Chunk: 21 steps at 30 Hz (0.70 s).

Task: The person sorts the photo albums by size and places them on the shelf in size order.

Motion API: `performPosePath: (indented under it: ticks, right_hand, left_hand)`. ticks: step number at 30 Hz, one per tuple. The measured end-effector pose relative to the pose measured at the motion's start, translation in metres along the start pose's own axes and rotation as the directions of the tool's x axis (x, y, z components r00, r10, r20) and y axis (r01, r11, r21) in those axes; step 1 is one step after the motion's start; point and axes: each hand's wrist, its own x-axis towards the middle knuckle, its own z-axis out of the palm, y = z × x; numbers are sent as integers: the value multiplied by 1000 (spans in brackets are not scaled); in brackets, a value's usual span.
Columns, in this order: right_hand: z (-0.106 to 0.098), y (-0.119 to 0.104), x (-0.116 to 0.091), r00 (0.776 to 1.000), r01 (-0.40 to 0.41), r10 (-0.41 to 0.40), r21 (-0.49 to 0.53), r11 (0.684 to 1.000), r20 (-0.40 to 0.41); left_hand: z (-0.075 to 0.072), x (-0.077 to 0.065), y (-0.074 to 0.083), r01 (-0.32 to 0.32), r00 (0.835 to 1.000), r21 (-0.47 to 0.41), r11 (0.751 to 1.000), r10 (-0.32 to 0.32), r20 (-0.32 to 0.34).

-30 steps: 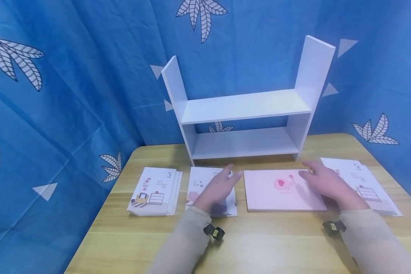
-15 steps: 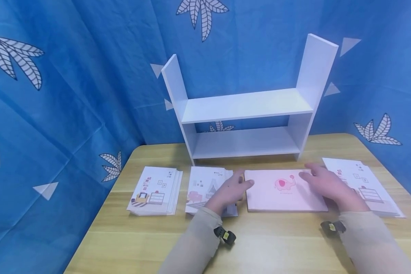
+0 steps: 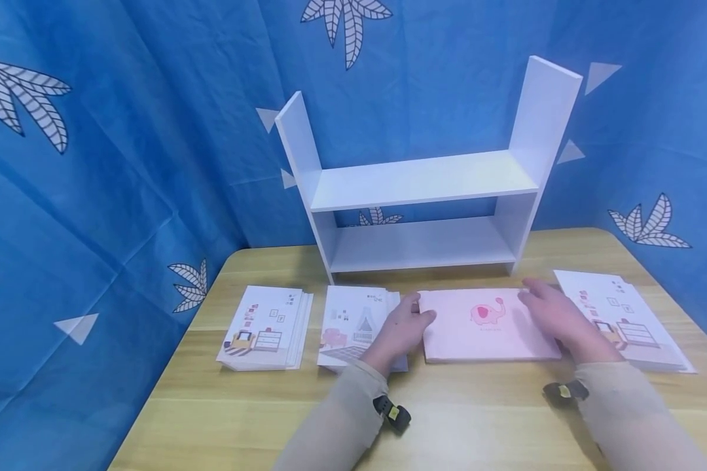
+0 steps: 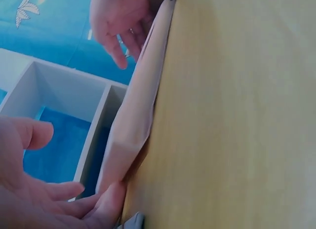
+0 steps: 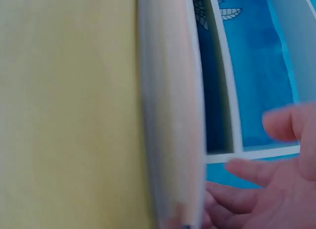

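A pink booklet (image 3: 471, 337) with a red elephant on its cover lies flat on the wooden table, its edge looking thick in both wrist views, possibly a stack. At its left edge is my left hand (image 3: 402, 329), fingertips touching the side and thumb raised clear of the cover. My right hand (image 3: 561, 320) is at the opposite edge, its lower fingers against the side, with the thumb apart in the right wrist view. Neither thumb presses on the booklet (image 4: 138, 100). Some fingertips are hidden in the head view.
A white two-level shelf (image 3: 424, 183) stands behind the booklet. White illustrated booklets lie in a left stack (image 3: 265, 327), a middle stack (image 3: 347, 320) partly under my left arm, and a right stack (image 3: 630, 320) beside my right hand. Blue curtain (image 3: 124, 163) surrounds the table (image 3: 200, 405).
My left hand has moved right, from over the middle white stack to the pink booklet's left edge. My right hand stays at the right edge, with only slight movement.
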Motion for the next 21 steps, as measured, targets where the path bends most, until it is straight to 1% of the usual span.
performPosePath:
  ticks: [3, 6, 10, 13, 14, 16, 19, 20, 21]
  right_hand:
    - [1, 3, 3, 1000, -18, 20, 67, 998, -24]
    - [2, 7, 4, 999, -31, 35, 126, 992, -35]
    - [1, 12, 4, 998, -39, 47, 208, 977, -35]
    - [3, 14, 3, 998, -42, 51, 258, 965, -27]
    - [3, 14, 4, 999, -37, 46, 269, 962, -26]
    - [5, 16, 4, 999, -26, 33, 272, 962, -22]
    - [5, 17, 6, 1000, -4, 10, 239, 971, -24]
    - [5, 18, 6, 1000, 2, 4, 224, 975, -26]
    - [4, 19, 7, 1000, 7, -2, 207, 978, -26]
  left_hand:
    - [2, -1, 0, -22, 999, -34, 999, 21, -40]
    - [4, 0, 0, -53, 997, -92, 994, 47, -64]
    - [6, 2, -1, -25, 997, -171, 985, 11, -80]
    - [8, 3, -4, 6, 995, -235, 972, -31, -100]
    - [9, 3, -6, 0, 994, -269, 963, -29, -102]
    - [12, 4, -8, -13, 996, -356, 934, -18, -85]
    - [14, 3, -10, -23, 998, -472, 881, -6, -61]
    - [15, 3, -10, -29, 999, -507, 861, 6, -48]
    - [15, 3, -9, -37, 999, -530, 847, 19, -39]
